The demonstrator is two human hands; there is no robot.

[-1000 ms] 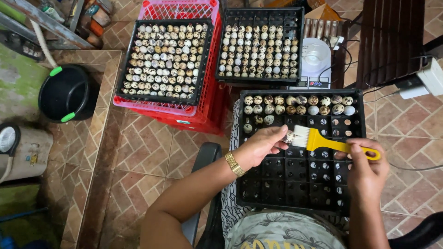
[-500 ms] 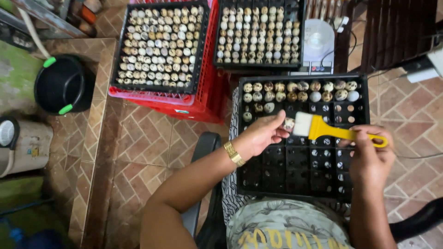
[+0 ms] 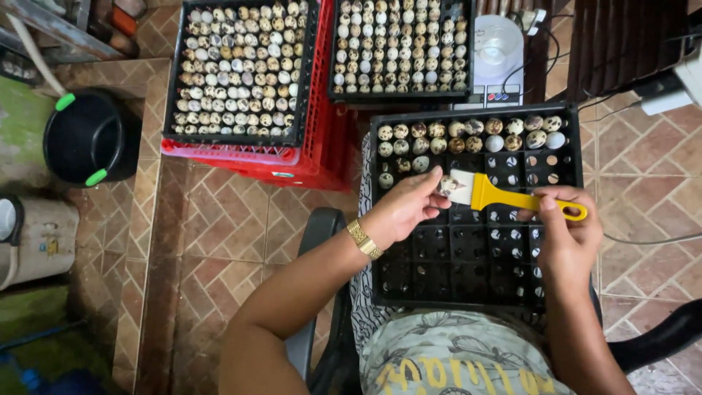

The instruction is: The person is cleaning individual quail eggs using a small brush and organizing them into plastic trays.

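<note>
- Brushing a small speckled egg [image 3: 446,186]: left hand [image 3: 406,207] pinches it at the fingertips, grip closed around it, held over the upper-left part of the black tray [image 3: 475,256] on the lap.
- Right hand [image 3: 569,232] has its grip wrapped on the yellow handle of a small brush [image 3: 497,196]; pale bristles touch the egg.
- Progress, judged from the tray: top row full, second row filled across, a few eggs starting the third row at the left. All cells below and to the right look empty, so most of the tray is still to fill.
- Two more black trays beyond the knees, both packed with speckled eggs: one [image 3: 241,69] sits on a red crate [image 3: 292,157], the other [image 3: 401,47] is just right of it. Can't tell from here which are done and which are waiting.
- Small white scale [image 3: 497,62] with a clear dish sits between the right full tray and the lap tray; cables run off to the right.
- Black bucket with green handle clips [image 3: 91,135] stands well left on the tiled floor [image 3: 227,227], apart from the work. Pale container [image 3: 36,238] below it at the left edge.
- Gold bracelet [image 3: 363,239] on the left wrist.
- Person is seated; dark chair edge [image 3: 322,292] shows under the left arm.
</note>
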